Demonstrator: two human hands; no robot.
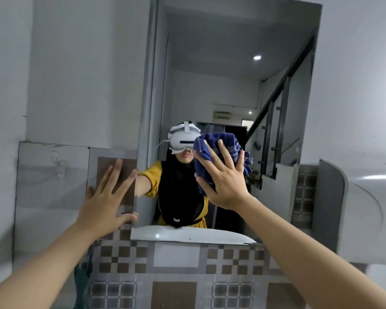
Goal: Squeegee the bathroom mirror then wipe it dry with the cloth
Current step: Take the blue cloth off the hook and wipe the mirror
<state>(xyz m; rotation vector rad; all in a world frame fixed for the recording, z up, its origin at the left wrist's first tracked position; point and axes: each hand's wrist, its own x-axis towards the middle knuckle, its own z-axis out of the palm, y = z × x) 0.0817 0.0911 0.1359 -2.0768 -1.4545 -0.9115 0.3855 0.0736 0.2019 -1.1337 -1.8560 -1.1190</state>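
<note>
Cloth soft, light, bunched; pinned flat against mirror under splayed right hand (palm pressure, no pinch). Glass rigid, fragile. Left hand spread empty, braced on tiled wall

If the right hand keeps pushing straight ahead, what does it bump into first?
The blue cloth. The right hand is spread flat against it already, fingers pointing up, and the cloth looks pressed onto the mirror just behind. So the glass comes next, with nothing else in between as far as the picture shows.
</note>
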